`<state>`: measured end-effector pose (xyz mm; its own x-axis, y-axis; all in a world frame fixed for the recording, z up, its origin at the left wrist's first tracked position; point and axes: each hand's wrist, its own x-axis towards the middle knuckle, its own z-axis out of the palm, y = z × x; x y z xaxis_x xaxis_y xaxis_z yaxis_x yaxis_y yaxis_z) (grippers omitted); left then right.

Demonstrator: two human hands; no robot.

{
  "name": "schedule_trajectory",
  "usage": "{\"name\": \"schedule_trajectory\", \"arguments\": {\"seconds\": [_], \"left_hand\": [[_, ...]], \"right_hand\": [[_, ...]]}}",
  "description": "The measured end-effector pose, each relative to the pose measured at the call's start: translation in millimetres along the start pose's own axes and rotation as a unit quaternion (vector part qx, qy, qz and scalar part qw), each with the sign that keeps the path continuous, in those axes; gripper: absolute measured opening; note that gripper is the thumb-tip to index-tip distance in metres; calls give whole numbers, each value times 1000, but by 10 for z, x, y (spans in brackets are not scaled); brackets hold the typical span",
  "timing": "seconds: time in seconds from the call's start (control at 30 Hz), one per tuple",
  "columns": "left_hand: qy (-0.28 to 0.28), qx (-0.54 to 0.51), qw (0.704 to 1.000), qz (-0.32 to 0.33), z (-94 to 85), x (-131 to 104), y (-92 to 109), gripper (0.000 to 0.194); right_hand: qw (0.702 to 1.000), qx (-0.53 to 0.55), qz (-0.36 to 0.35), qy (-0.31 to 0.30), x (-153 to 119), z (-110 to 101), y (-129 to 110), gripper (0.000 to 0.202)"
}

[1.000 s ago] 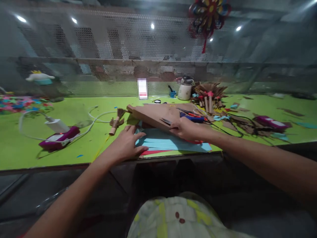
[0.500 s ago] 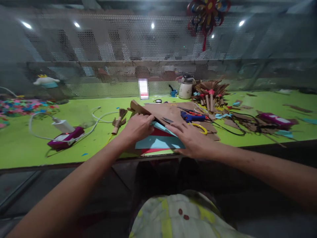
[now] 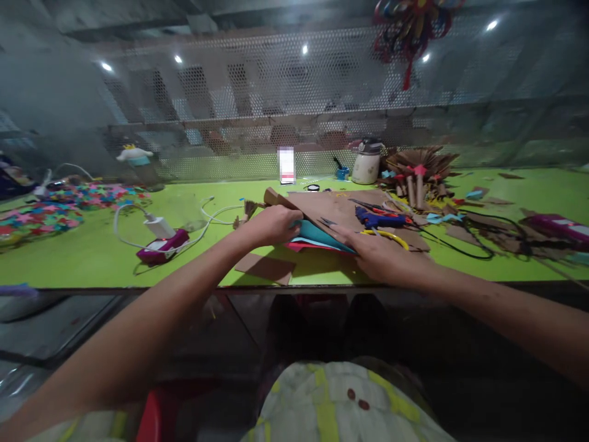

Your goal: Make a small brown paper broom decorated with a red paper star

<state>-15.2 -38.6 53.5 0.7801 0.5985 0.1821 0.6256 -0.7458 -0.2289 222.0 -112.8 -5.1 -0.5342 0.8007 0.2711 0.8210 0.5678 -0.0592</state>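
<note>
My left hand [image 3: 281,224] is closed at the left end of some blue paper sheets [image 3: 315,234], its fingers bent over their edge. My right hand [image 3: 380,252] grips the right end of the same sheets, thumb hidden below. A strip of red paper [image 3: 306,245] shows under the blue. Behind the hands, a brown paper sheet [image 3: 322,205] is lifted along its near edge and curled at its left corner. Scissors with yellow handles [image 3: 391,238] lie on it, blades beside my right fingers. A blue glue gun [image 3: 380,218] rests just behind.
A brown card piece [image 3: 265,268] lies near the table's front edge. To the left are a purple power strip [image 3: 163,245] with a white charger and coloured paper stars [image 3: 41,218]. A phone [image 3: 286,166], a bottle [image 3: 367,162] and brown paper fans [image 3: 418,166] stand behind.
The blue and red sheets, earlier spread toward the table edge, are now gathered under the brown paper's edge. The brown card piece near the edge is uncovered. The view has shifted left.
</note>
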Motion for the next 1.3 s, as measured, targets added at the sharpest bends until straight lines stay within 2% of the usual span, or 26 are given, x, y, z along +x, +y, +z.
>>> {"name": "schedule_trajectory", "arguments": {"seconds": [0.13, 0.27, 0.47, 0.6, 0.77, 0.9, 1.0, 1.17, 1.3], "left_hand": [[-21, -49, 999, 9, -56, 57, -35, 16], [-22, -77, 997, 10, -78, 127, -78, 18], [-25, -85, 996, 5, -68, 171, -98, 18], [-36, -106, 994, 0, -103, 91, -60, 20], [-90, -182, 979, 29, -178, -110, -93, 32], [-115, -151, 981, 42, -163, -245, -187, 41], [-127, -134, 982, 47, -106, -292, -222, 36], [-78, -128, 988, 45, -13, -265, -206, 16], [-44, -110, 992, 36, 4, -206, -193, 18]], "right_hand": [[993, 111, -23, -32, -97, -44, 183, 68], [984, 170, -35, -51, -127, -112, 254, 62], [989, 132, -28, -53, -110, -202, 273, 47], [994, 109, -14, -30, -138, -208, 259, 37], [985, 166, -28, -33, -165, -124, 275, 38], [979, 198, -29, -35, -162, -58, 319, 39], [978, 203, -32, -30, -156, -55, 323, 39], [979, 198, -27, -34, -167, -93, 298, 41], [981, 188, -42, -23, -173, -60, 300, 37]]}}
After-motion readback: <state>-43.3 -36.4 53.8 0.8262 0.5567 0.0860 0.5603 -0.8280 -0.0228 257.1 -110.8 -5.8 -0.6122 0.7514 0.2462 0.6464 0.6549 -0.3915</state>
